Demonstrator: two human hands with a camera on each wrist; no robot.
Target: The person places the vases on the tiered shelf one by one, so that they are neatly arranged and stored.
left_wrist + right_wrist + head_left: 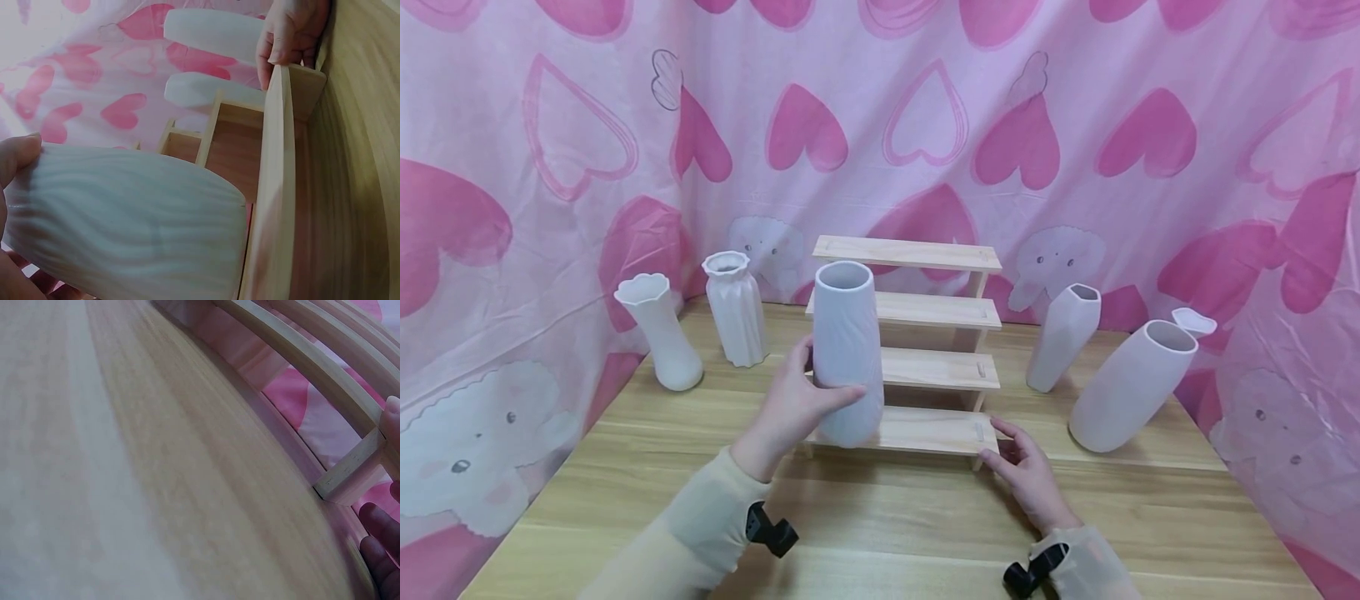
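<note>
Hands (793, 400) on vase (847, 350) and shelf (936, 429), wood-grain table (880, 517), pink heart-print cloth (865, 75) behind

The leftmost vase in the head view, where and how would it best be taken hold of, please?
Probably round the narrow waist of the leftmost vase, coming from the near side, where nothing blocks it. It stands on its base and flares to a scalloped rim above, so the waist should keep a hold from slipping upward. The pleated vase stands close on its right.
</note>
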